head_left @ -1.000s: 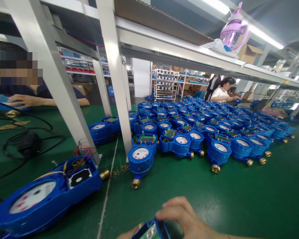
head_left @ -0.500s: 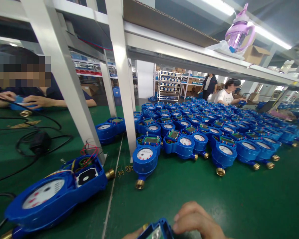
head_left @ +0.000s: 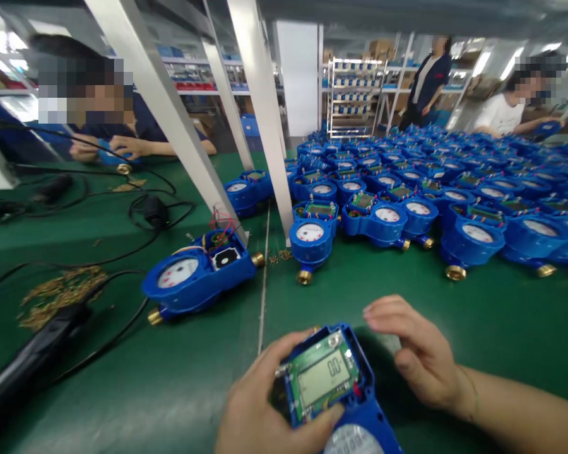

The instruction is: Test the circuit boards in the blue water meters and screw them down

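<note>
A blue water meter (head_left: pixel 341 391) with a green circuit board and an LCD reading 0 lies at the bottom centre on the green table (head_left: pixel 502 328). My left hand (head_left: pixel 260 403) grips its left side, thumb on the lower edge of the board. My right hand (head_left: pixel 416 353) hovers just right of the meter with its fingers curled loosely and apart, holding nothing that I can see. Another open blue meter (head_left: pixel 194 280) with red wires lies to the left of my hands.
Many blue meters (head_left: pixel 407 202) cover the far right of the table. White frame posts (head_left: pixel 265 113) rise from the middle. A black tool (head_left: pixel 33 353) with cables and a heap of small brass screws (head_left: pixel 61 293) lie at left. A co-worker (head_left: pixel 113 126) sits opposite; other people work at far right.
The view has dropped, so the meter in my hands shows fully. My left hand now shows gripping it; my right hand has come off its top and sits to its right.
</note>
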The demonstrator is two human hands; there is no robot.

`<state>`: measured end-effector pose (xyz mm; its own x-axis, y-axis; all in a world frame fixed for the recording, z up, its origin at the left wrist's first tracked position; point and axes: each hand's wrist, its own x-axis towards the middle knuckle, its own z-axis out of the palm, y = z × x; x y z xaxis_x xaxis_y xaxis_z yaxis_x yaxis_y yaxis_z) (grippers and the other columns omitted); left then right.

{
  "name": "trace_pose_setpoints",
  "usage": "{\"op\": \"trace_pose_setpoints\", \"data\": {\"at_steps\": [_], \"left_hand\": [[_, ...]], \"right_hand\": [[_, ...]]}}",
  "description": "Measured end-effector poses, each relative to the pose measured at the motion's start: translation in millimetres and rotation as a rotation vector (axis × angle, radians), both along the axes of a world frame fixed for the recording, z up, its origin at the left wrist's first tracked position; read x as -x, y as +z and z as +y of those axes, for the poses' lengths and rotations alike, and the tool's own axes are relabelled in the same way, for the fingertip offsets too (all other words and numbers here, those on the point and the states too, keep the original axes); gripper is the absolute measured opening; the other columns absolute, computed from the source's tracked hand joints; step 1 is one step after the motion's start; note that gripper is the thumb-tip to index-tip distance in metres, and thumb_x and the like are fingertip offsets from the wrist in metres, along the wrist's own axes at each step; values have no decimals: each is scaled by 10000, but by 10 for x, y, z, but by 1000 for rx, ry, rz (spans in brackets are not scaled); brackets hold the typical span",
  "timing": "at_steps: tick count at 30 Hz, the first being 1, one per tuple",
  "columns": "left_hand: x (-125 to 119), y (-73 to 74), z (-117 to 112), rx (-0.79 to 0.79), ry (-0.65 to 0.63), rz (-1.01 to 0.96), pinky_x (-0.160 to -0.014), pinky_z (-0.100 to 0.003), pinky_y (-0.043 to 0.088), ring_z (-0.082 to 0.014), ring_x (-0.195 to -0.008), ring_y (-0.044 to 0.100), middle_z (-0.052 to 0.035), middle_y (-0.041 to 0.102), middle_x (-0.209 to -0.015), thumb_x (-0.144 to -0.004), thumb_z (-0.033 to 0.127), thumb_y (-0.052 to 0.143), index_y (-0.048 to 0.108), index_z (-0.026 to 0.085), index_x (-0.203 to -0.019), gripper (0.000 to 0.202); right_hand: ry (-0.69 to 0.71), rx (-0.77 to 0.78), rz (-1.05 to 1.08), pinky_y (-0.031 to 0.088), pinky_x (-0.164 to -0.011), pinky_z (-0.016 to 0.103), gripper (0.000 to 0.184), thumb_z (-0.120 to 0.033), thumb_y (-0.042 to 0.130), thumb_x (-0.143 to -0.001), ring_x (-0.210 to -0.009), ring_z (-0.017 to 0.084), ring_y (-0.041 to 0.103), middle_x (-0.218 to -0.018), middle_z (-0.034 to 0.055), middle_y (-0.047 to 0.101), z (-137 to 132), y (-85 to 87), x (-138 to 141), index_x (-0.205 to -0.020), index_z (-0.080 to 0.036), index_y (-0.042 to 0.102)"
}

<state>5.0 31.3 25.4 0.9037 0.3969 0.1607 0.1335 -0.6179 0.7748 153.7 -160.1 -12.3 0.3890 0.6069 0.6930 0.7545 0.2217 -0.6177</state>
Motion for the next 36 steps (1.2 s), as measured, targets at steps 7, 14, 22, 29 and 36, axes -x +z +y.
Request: {"op": "trace_pose_setpoints", "data": {"at_steps": [7,14,22,29,36], "left_hand": [[10,35,-66,33,-49,-12,-866,-309,577,-192,-926,691,-16,719,-1039,-634,311,784,598,232,-1103,511],[-13,142,-83,9,-61,38,-871,-339,572,-199,-883,685,-35,713,-1009,-633,298,792,599,204,-1103,517],[1,127,-84,-55,-70,4,-864,-316,571,-191,-924,676,-27,703,-1045,-665,360,792,589,230,-1138,531],[-23,156,-119,-14,-64,14,-860,-312,567,-187,-921,674,-22,704,-1036,-642,326,801,593,218,-1110,524],[-34,153,-135,81,-57,48,-872,-338,561,-203,-920,677,-36,707,-1043,-631,319,798,598,204,-1107,528]], "right_hand": [[-4,99,75,506,-903,414,376,-422,426,-969,-1095,227,570,-1139,112,617,-73,-22,82,-1230,-183,556],[-20,138,62,505,-901,411,357,-383,411,-979,-1091,212,561,-1142,116,605,-73,7,127,-1208,-175,589],[26,102,-19,495,-914,436,305,-338,471,-955,-1130,221,528,-1198,111,568,-70,50,185,-1195,-191,587],[52,180,-45,465,-955,436,335,-407,516,-936,-1180,234,480,-1301,118,481,-82,66,212,-1183,-188,575],[-190,113,-24,504,-887,421,329,-423,533,-924,-1097,238,546,-1179,124,575,-65,56,356,-1115,-175,634]]}}
